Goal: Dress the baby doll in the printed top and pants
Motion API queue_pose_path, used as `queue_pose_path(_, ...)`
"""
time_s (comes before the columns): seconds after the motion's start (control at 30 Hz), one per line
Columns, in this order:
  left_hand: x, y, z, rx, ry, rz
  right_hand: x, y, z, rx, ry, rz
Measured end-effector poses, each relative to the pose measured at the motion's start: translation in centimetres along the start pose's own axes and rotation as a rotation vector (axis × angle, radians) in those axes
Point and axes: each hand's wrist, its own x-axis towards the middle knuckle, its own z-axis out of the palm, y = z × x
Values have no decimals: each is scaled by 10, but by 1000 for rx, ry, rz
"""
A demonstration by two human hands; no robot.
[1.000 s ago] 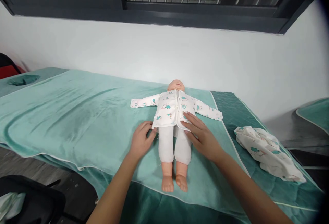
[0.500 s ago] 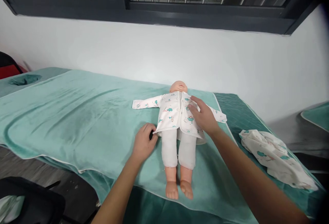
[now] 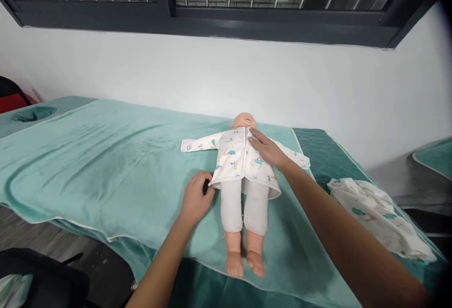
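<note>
A baby doll (image 3: 243,120) lies on its back on the light green blanket (image 3: 134,157), feet toward me. It wears a white patterned jacket (image 3: 231,155) and white trousers (image 3: 231,204). The jacket's front edges meet at the chest, and both sleeves spread sideways. My left hand (image 3: 197,195) pinches the jacket's lower corner, with a small dark item partly visible by the fingers. My right hand (image 3: 266,148) rests on the upper chest of the jacket, fingers spread near the collar and holding nothing.
A crumpled white patterned cloth (image 3: 377,214) lies at the right on the darker green cover (image 3: 314,141). Behind the bed are a white wall and a barred window. A black chair (image 3: 45,275) stands at the lower left.
My right hand has moved left and slightly up across the chest, and the jacket's front edges have come together. My left hand has stayed at the hem.
</note>
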Motion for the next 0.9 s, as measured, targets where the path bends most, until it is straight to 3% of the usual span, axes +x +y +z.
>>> queue_pose_path(0.1,-1,-2,-1,-78,32,-24,-23,7,-4,31,105,-20)
queue_pose_path(0.23,0,-3,-1,-87,85,-90,-79,22,0,22,252,-45)
queue_pose_path(0.37,1,0,0,-82,96,-125,-135,32,11,4,172,-99)
queue_pose_path(0.47,2,2,-1,-122,84,-155,-153,36,12,95,163,-15)
queue_pose_path(0.63,25,5,-8,-516,144,-368,-127,50,1,491,302,255)
queue_pose_path(0.73,53,13,-7,-726,-26,-512,-93,58,-2,751,308,303)
queue_pose_path(0.8,70,17,-1,-784,-172,-579,-72,60,1,787,279,305)
queue_pose_path(0.9,88,20,10,-895,-252,-627,-52,55,10,756,229,281)
